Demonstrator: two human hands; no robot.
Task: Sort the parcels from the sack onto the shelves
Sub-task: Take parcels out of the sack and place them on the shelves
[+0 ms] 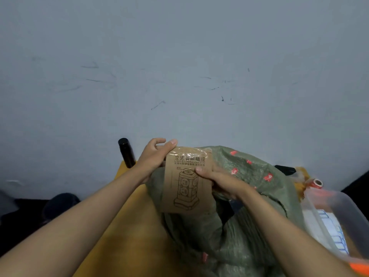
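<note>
- Holding the brown cardboard parcel upright above the mouth of the green woven sack, both hands share the load.
- Left hand: grip closed on the parcel's upper left corner, thumb laid across the front near the top edge, fingers curled behind.
- Right hand: grip closed on the parcel's right edge at mid-height, thumb pressed on the printed face, fingers wrapped out of sight behind.
- Parcel face: line drawing of a tower-shaped socket under printed characters (clear tape shines across the top).
- Sack: lies slumped below and to the right of both grips, red marks on its weave, resting on the yellow desk.
- Black cylinder: stands upright just left of the left grip, at the desk's far edge.
- Clear plastic bin: well right of the right grip, orange clasps on its rim, white items inside.
- Tape roll: just beyond the bin's far corner.
- Grey wall: scuffed, behind everything.
</note>
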